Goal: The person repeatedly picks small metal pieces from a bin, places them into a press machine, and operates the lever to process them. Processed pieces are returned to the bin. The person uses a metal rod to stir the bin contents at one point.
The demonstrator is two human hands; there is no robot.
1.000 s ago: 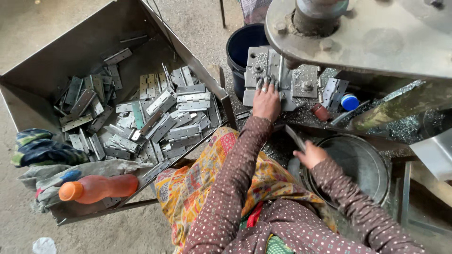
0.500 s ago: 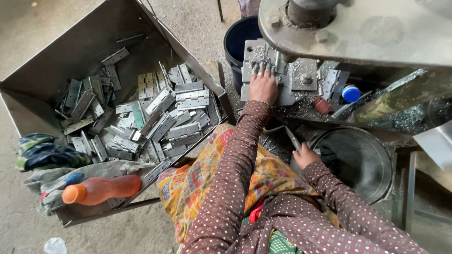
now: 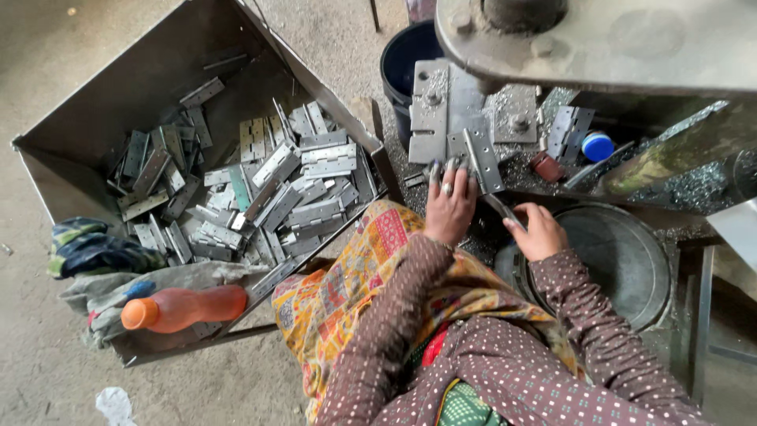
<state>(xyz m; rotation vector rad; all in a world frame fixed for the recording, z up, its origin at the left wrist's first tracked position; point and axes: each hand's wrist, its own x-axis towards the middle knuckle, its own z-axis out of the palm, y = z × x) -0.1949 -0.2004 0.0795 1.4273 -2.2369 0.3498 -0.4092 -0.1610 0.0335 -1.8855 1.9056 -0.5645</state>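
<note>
The left hand [image 3: 449, 207] reaches forward from a brown dotted sleeve, palm down, fingers spread flat and apart, with the fingertips resting on the near edge of the grey metal plates [image 3: 441, 110] on the press bed. It grips nothing. A ring shows on one finger.

The right hand [image 3: 538, 231] lies just right of the left hand, curled, thumb and fingers pinched on a thin flat metal strip [image 3: 498, 207] that slants up toward the plates. The strip is dull grey and narrow; its far end lies just beside the left hand's fingers.

Just right of the right hand sits one round, shallow metal pan [image 3: 631, 260], dark and worn. Beyond the plates stands one dark bucket [image 3: 402, 63]. To the right of the plates lie one small blue cap [image 3: 598, 146] and one small reddish block [image 3: 546, 166] among glittering metal shavings. Overhead, the thick, rough grey machine body [image 3: 615, 39] overhangs the plates.

Left of the left hand is one big sheet-metal tray [image 3: 102, 118] heaped with flat hinges [image 3: 268, 189], too many to count, each grey with holes. At the tray's near corner lies one orange plastic bottle [image 3: 185, 308] on crumpled cloth [image 3: 87, 248].
</note>
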